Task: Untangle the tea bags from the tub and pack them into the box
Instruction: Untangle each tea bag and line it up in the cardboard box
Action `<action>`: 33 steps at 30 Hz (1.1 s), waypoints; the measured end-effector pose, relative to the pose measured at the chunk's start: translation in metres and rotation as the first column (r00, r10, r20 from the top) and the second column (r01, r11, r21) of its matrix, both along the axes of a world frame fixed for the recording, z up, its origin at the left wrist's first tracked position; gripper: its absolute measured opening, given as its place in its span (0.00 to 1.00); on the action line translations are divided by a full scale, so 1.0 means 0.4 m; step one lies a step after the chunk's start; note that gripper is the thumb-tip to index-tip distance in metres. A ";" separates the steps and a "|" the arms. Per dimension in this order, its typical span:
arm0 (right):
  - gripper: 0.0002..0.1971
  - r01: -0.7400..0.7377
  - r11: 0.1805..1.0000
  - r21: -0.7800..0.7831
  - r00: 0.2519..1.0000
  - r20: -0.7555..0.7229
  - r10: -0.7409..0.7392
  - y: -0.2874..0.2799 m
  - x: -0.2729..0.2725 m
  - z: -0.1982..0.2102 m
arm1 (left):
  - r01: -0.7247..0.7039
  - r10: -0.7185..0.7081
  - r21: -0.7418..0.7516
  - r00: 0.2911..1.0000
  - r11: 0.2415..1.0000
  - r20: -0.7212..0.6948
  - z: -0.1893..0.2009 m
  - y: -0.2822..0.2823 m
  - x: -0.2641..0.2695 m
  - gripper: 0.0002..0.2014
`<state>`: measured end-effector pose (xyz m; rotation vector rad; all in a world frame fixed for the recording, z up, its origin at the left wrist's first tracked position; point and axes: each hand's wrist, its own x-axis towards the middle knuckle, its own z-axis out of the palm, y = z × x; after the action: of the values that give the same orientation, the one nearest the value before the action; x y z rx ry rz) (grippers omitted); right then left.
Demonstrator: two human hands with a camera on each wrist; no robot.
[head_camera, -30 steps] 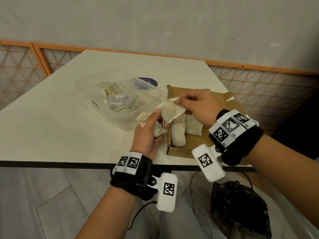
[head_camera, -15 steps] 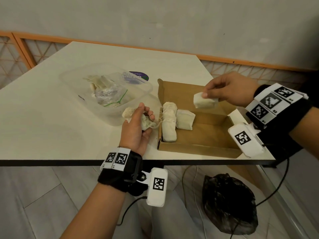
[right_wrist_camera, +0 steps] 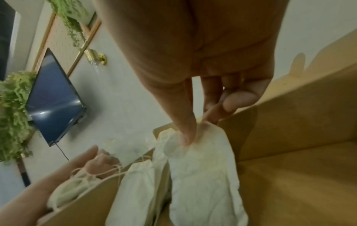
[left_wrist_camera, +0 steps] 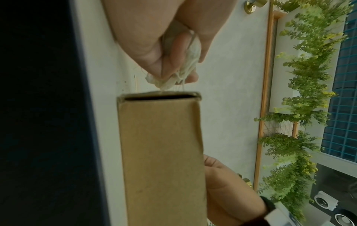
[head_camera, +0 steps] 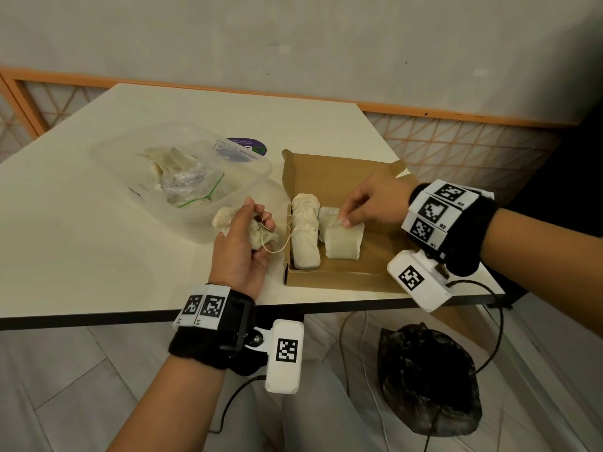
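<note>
An open brown cardboard box [head_camera: 372, 272] lies on the white table, right of a clear plastic tub [head_camera: 182, 177] that holds more tea bags and a crumpled plastic bag. My right hand [head_camera: 365, 207] pinches the top edge of a pale tea bag [head_camera: 344, 241] that lies in the box beside other packed tea bags [head_camera: 305, 233]. In the right wrist view thumb and forefinger pinch that tea bag [right_wrist_camera: 201, 168]. My left hand [head_camera: 243, 243] grips a tangled clump of tea bags [head_camera: 261, 234] left of the box, and its strings trail over the box wall [left_wrist_camera: 160, 152].
A purple round lid or sticker [head_camera: 248, 147] lies behind the tub. The table's front edge [head_camera: 98, 316] runs just before my wrists. A black plastic bag [head_camera: 427, 380] sits on the floor below the box. An orange-framed lattice rail [head_camera: 456, 148] stands behind the table.
My right hand pulled one tea bag away from the left hand's clump, carried it over the box and brought it down into the box beside the others. The left hand kept its clump.
</note>
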<state>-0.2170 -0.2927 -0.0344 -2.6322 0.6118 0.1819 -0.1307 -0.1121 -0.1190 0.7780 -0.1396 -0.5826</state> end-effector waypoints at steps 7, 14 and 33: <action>0.04 -0.018 1.000 0.026 0.999 -0.035 0.018 -0.011 0.045 0.016 | 0.013 -0.013 0.011 1.000 1.000 -0.007 0.001 0.001 0.000 0.11; 0.09 -0.097 0.969 -0.225 0.994 -0.074 0.082 -0.006 0.072 0.013 | 0.009 -0.009 0.017 1.000 1.000 0.005 0.002 0.001 -0.001 0.11; 0.07 -0.260 0.822 -0.506 0.955 -0.263 0.139 0.014 0.097 0.001 | 0.047 -0.047 0.003 0.999 0.999 -0.010 0.000 0.002 0.000 0.11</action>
<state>-0.1781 -0.2873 -0.0341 -3.2599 0.5035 0.4189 -0.1306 -0.1113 -0.1190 0.7761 -0.1483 -0.6311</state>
